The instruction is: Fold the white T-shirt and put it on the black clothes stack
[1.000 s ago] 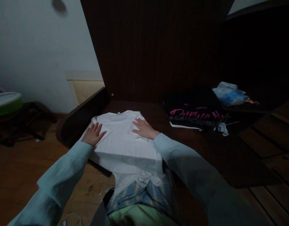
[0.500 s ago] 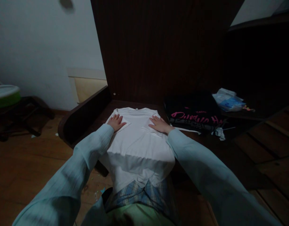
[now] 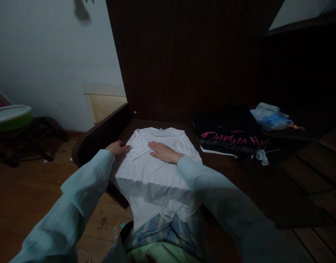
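The dark surface (image 3: 230,165) bears a white shirt (image 3: 157,175) and black clothing (image 3: 225,128).

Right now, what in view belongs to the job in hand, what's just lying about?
In the job:
white shirt
left hand, at its edge
right hand, flat on it
dark wooden surface under it

Lying about:
black folded clothes, pink lettering
plastic packet
green container

One head-worn camera looks forward and down over the wearer's lap (image 3: 168,231), across the nearby surface (image 3: 221,168) toward a dark panel (image 3: 192,62).
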`<state>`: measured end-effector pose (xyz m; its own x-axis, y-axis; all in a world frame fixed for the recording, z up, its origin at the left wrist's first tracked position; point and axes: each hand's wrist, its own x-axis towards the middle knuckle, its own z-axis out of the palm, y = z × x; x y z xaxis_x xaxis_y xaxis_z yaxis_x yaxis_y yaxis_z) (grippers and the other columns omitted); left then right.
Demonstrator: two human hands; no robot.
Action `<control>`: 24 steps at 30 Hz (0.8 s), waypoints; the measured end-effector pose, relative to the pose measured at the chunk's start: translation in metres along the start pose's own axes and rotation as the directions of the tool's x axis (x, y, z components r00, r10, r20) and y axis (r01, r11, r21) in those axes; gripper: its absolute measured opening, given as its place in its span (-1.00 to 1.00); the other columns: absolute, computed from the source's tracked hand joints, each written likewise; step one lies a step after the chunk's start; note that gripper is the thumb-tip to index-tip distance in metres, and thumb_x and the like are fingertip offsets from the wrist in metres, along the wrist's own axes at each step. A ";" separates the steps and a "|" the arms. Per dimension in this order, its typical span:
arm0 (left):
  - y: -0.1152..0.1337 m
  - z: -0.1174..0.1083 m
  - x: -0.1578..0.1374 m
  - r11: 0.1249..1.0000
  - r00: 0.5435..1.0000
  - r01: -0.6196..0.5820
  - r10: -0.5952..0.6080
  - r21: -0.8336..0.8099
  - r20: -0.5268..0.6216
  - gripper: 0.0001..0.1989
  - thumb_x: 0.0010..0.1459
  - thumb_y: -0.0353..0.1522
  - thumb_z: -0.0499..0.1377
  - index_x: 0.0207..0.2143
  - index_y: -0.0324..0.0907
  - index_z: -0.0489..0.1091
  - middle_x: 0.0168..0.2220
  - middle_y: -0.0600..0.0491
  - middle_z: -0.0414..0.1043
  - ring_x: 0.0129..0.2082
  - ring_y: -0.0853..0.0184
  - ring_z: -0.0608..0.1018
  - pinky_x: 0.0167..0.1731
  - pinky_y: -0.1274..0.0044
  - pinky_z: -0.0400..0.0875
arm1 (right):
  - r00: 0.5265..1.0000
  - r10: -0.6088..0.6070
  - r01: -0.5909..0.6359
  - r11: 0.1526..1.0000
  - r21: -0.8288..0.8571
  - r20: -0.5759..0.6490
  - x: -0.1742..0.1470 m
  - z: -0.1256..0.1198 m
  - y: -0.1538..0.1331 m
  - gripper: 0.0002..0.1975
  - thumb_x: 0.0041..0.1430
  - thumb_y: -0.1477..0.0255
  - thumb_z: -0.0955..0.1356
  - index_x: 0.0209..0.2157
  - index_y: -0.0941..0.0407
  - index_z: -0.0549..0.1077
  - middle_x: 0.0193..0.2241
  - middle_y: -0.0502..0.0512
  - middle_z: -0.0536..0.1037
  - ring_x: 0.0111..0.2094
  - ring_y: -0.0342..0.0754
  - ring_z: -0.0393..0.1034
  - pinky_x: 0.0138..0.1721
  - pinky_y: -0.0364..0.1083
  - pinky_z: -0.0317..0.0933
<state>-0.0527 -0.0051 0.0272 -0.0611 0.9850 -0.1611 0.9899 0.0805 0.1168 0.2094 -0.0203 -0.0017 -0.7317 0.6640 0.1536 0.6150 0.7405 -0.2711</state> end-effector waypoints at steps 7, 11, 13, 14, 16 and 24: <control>0.014 -0.003 -0.003 0.996 0.998 -0.067 0.067 0.063 -0.004 -0.73 0.00 -0.20 0.07 -0.36 -0.22 0.35 -0.32 -0.06 0.48 -0.34 0.25 0.52 -0.46 0.60 0.29 | 1.000 0.015 -0.015 1.000 -0.010 0.000 -0.005 0.008 0.000 -0.49 0.25 0.24 0.12 0.17 0.16 0.10 0.20 0.17 0.07 0.23 -0.02 -0.10 0.19 0.06 -0.15; 0.047 -0.018 -0.021 0.994 0.993 -0.059 0.068 0.094 -0.100 -0.75 0.02 -0.34 0.04 -0.22 -0.22 0.29 -0.22 -0.10 0.46 -0.26 0.22 0.51 -0.41 0.56 0.31 | 1.000 0.008 -0.008 1.000 0.008 -0.027 -0.004 0.010 0.000 -0.50 0.23 0.22 0.14 0.15 0.13 0.13 0.20 0.17 0.09 0.22 -0.01 -0.07 0.18 0.07 -0.14; 0.070 -0.018 -0.033 0.992 0.983 -0.076 0.092 0.105 -0.162 -0.70 0.04 -0.36 0.02 -0.13 -0.21 0.24 -0.18 -0.14 0.44 -0.22 0.17 0.51 -0.37 0.52 0.32 | 0.998 -0.005 0.007 0.999 0.036 -0.066 -0.002 0.011 0.002 -0.53 0.23 0.24 0.15 0.12 0.14 0.18 0.17 0.20 0.14 0.20 -0.01 -0.03 0.17 0.07 -0.11; 0.082 -0.015 -0.038 0.987 0.972 -0.115 0.135 0.114 -0.192 -0.70 0.06 -0.36 0.01 -0.12 -0.21 0.23 -0.18 -0.15 0.43 -0.21 0.15 0.51 -0.35 0.50 0.33 | 0.996 -0.013 0.018 0.998 0.058 -0.090 -0.001 0.012 0.003 -0.56 0.22 0.27 0.16 0.08 0.15 0.24 0.14 0.22 0.20 0.19 -0.01 0.01 0.16 0.06 -0.09; 0.106 -0.005 -0.046 0.970 0.949 -0.215 0.235 0.116 -0.211 -0.72 0.09 -0.33 -0.01 -0.13 -0.21 0.24 -0.20 -0.15 0.44 -0.21 0.14 0.51 -0.34 0.47 0.33 | 0.986 0.009 0.011 0.993 0.121 -0.167 0.001 0.014 0.007 -0.67 0.20 0.37 0.19 -0.05 0.17 0.36 0.04 0.23 0.35 0.12 -0.02 0.14 0.12 0.02 0.00; 0.123 0.029 -0.054 0.882 0.878 -0.470 0.468 0.002 -0.104 -0.74 0.06 -0.33 0.06 -0.17 -0.22 0.29 -0.13 -0.14 0.39 -0.14 0.21 0.46 -0.20 0.51 0.31 | 0.867 0.358 -0.212 0.895 0.393 -0.346 0.002 0.014 0.020 -0.68 0.17 0.49 0.21 -0.02 0.13 0.30 -0.27 0.06 0.51 -0.21 -0.11 0.36 -0.10 -0.08 0.21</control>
<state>0.0759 -0.0526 0.0216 0.3965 0.9179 0.0149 0.9025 -0.3927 0.1771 0.2163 -0.0053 -0.0200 -0.3129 0.8766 0.3655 0.5903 0.4810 -0.6483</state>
